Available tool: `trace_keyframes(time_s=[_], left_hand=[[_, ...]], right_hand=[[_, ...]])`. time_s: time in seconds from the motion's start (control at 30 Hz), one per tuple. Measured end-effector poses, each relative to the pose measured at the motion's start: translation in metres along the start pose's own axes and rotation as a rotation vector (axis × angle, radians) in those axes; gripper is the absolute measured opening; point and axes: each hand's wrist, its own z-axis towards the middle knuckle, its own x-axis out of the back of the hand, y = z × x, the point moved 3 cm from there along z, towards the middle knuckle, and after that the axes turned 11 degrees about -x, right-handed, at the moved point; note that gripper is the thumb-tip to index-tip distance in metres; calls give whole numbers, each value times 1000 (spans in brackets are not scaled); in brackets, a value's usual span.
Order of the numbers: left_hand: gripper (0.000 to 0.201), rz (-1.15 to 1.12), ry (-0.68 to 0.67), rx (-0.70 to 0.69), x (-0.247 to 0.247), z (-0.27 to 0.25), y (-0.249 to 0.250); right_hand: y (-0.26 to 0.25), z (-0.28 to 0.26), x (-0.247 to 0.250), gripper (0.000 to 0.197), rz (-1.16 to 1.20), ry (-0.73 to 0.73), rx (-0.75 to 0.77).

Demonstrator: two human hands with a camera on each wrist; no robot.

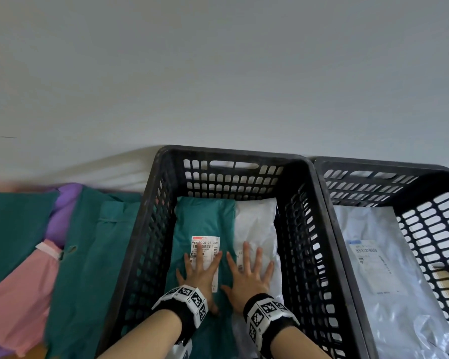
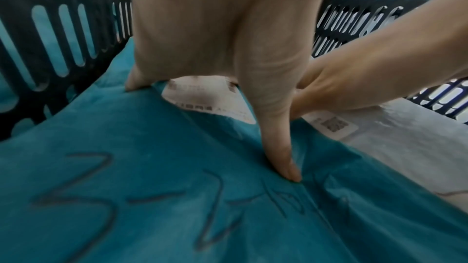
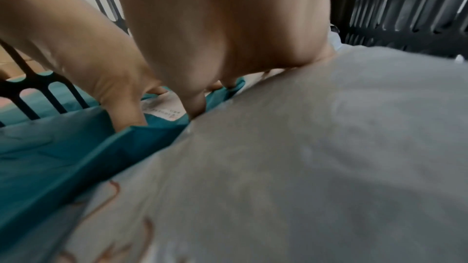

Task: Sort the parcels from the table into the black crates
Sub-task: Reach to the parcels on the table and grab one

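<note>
2 parcels, teal parcel (image 1: 205, 218) and white parcel (image 1: 257, 224), fill 1 black crate (image 1: 163, 161).

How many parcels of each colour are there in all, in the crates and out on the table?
Teal: 3, one in the left crate under the left hand, two on the table
White: 2, one under the right hand, one in the right crate
Pink: 1
Purple: 1, partly hidden
Total: 7 visible

white label (image 1: 205, 251) on teal parcel (image 1: 205, 218) reads "964 …305-01 JS9"
</note>
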Motion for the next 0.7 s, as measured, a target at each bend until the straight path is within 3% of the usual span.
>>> trace_keyframes(time_s=[0.3, 0.57, 0.7], left_hand=[[128, -26, 9, 10, -1, 0, 1], [90, -108, 166, 38, 12, -24, 12], [80, -159, 267, 25, 30, -46, 19]], right_hand=[[0, -1, 4, 73, 19, -18, -8], [8, -15, 27, 68, 224, -30, 7], [13, -22, 42, 68, 305, -27, 11]])
